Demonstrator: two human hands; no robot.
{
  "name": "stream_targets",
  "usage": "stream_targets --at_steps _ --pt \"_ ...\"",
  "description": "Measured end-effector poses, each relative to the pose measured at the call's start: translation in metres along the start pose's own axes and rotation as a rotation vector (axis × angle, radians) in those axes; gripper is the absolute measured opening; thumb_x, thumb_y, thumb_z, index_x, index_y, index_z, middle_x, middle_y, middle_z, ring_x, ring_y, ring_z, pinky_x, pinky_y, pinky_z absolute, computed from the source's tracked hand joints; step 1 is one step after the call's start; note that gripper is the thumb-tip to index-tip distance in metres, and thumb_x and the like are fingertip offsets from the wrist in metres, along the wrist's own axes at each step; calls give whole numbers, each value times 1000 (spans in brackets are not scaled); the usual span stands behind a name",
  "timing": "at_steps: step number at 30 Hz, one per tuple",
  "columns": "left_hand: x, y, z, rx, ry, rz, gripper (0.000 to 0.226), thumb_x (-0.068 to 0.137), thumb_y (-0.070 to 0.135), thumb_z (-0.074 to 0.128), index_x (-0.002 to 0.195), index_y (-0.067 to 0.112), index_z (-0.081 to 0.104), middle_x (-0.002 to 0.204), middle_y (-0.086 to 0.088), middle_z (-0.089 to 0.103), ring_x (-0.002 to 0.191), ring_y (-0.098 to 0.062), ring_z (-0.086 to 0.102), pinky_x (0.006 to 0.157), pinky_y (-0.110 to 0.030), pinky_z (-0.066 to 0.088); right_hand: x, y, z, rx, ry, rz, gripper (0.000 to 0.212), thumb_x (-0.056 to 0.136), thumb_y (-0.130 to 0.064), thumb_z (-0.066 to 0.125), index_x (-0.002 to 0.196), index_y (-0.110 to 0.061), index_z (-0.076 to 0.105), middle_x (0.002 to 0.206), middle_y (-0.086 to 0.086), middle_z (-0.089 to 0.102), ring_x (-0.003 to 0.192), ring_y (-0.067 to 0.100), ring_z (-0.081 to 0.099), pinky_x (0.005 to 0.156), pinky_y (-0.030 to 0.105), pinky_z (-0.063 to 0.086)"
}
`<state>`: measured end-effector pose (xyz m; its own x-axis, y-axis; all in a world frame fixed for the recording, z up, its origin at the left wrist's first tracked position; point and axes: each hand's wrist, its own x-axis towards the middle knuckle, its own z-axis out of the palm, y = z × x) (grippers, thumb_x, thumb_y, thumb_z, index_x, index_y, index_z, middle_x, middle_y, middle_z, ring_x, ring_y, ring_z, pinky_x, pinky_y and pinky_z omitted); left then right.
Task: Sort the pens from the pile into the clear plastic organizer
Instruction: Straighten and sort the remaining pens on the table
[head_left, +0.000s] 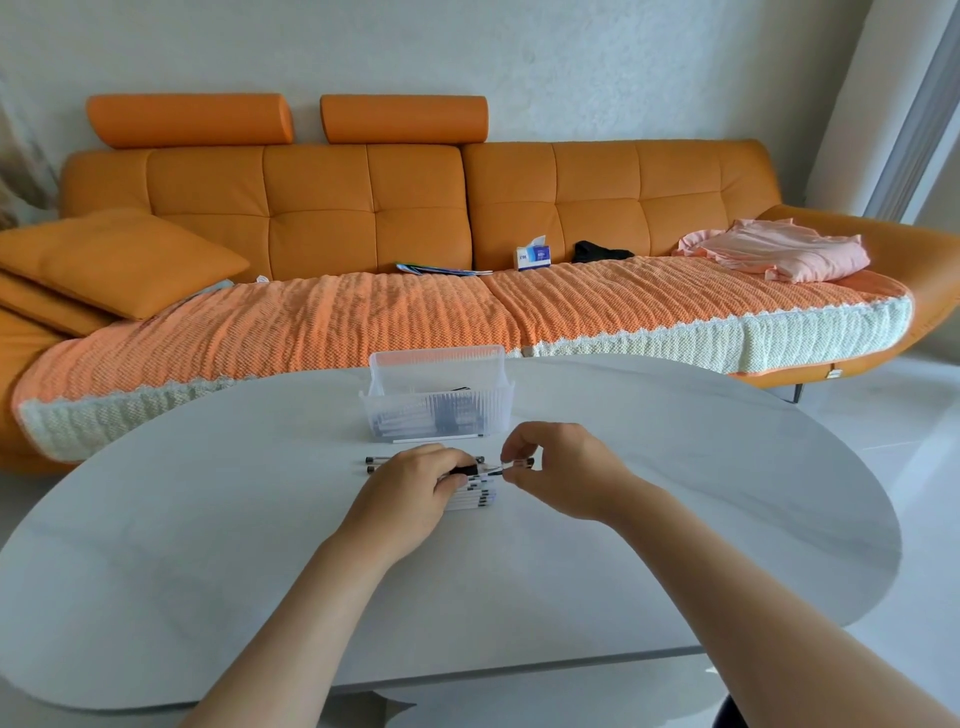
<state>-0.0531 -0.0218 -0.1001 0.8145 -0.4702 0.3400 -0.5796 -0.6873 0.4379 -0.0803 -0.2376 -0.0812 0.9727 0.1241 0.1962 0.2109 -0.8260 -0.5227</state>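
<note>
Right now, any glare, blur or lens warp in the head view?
Head view: strong wide-angle warp, table and sofa bow; soft even light, no harsh glare; faint shadows under left hand and right hand; the pen they hold is small, slightly soft.

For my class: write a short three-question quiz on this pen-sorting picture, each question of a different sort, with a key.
1. True or false: the clear organizer stands on the table beyond the pile of pens.
2. The fingers of the right hand pinch: A a spoon; B a pen; C a coin.
3. What colour is the sofa behind the table?
Key: 1 true; 2 B; 3 orange.
</note>
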Motion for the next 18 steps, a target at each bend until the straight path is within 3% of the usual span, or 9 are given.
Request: stream_targets --at_steps 7,11,14,18 --pt "-2 5 -1 9 -11 0 23 95 28 58 113 37 67 97 19 65 93 -4 58 76 -27 48 -1 -5 6 41 -22 -44 7 86 -37 70 91 -36 65 91 -16 65 65 -8 51 63 19 40" --pt "-4 6 -4 80 6 8 23 94 37 57 114 47 64 97 22 65 90 0 56 67 -19 41 -2 -8 8 24 -38 -35 9 89 -42 66 98 -39 65 94 -15 65 63 -5 51 61 22 39" --pt "-3 6 -5 30 -15 -13 20 94 38 56 111 43 66 98 22 65 91 0 56 74 -24 47 -2 -8 8 -57 -65 13 19 92 -48 59 103 -36 69 95 -11 67 73 5 57 67 30 48" --pt "-2 8 -6 -29 -70 -52 18 97 30 53 85 37 63 82 18 61 79 -1 55 67 -25 41 -3 -11 7 -106 -52 -53 20 95 -43 57 101 -31 72 91 -8 65 83 14 57 74 38 51"
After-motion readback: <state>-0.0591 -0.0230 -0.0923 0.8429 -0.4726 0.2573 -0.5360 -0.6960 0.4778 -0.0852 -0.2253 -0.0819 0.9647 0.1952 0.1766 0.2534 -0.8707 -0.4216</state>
